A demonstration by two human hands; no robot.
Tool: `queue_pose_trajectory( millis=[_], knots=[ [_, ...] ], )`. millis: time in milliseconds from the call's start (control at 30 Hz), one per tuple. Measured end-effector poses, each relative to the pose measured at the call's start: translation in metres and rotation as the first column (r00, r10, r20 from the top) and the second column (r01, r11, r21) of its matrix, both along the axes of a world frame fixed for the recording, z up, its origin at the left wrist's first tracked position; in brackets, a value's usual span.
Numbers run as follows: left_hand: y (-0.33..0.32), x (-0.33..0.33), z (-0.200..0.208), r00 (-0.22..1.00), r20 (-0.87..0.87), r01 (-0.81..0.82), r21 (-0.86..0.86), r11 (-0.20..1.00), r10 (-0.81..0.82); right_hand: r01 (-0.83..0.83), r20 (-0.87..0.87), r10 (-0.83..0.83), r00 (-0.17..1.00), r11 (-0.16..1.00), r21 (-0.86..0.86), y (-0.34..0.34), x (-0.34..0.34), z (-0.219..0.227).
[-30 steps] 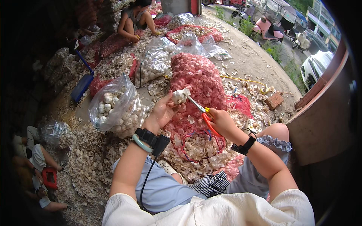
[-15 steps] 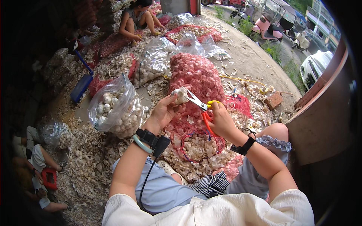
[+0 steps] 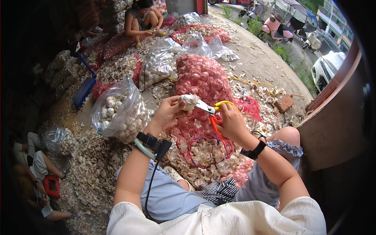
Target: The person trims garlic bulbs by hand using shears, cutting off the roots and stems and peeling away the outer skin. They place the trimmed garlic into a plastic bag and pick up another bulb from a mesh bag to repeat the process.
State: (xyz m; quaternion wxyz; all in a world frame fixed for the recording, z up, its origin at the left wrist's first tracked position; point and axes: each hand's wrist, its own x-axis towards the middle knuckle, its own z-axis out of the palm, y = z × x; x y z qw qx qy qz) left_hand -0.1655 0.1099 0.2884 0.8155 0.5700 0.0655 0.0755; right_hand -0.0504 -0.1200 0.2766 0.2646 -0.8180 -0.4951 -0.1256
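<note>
My left hand (image 3: 170,111) grips a garlic bulb (image 3: 188,101) in its fingertips, above a red mesh sack. Scissors (image 3: 205,106) with one yellow and one red handle are in my right hand (image 3: 232,122). Their blades meet the bulb at its right side, and loose skin hangs over them. Under both hands lies the red mesh sack (image 3: 201,78), full of garlic, with peelings heaped at its near open end. To the left stands a clear plastic bag (image 3: 129,113) of trimmed white bulbs.
Dry garlic skins (image 3: 88,172) cover the floor. A blue dustpan (image 3: 84,92) stands at the left, and a brick (image 3: 284,103) lies to the right. One person (image 3: 141,21) squats at the back; another person's legs (image 3: 43,164) show at far left. A metal panel (image 3: 333,133) borders the right.
The scissor blades have come together on the garlic bulb, which has turned in my left hand. The person at the back has raised their hands from the floor.
</note>
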Motion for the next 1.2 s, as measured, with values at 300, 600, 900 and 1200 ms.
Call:
queue_pose_trajectory(
  millis=[300, 600, 900, 1200],
  knots=[
    [0.013, -0.008, 0.004, 0.998, -0.018, 0.054, 0.074, 0.996, -0.053, -0.104, -0.095, 0.108, 0.990, 0.994, 0.042, 0.000, 0.003, 0.001],
    [0.008, -0.009, 0.014, 0.996, 0.068, 0.033, 0.288, 0.957, -0.055, 0.013, -0.281, -0.026, 0.959, 0.999, -0.046, 0.002, 0.006, -0.004],
    [-0.001, -0.005, 0.016, 0.998, 0.057, 0.036, -0.053, 0.998, -0.033, -0.073, -0.152, 0.070, 0.986, 0.997, -0.015, -0.002, 0.005, 0.003],
    [-0.003, -0.003, 0.002, 0.997, 0.075, 0.046, -0.151, 0.987, -0.035, -0.100, -0.286, 0.091, 0.954, 0.995, -0.017, -0.002, 0.004, -0.001]
  ],
)
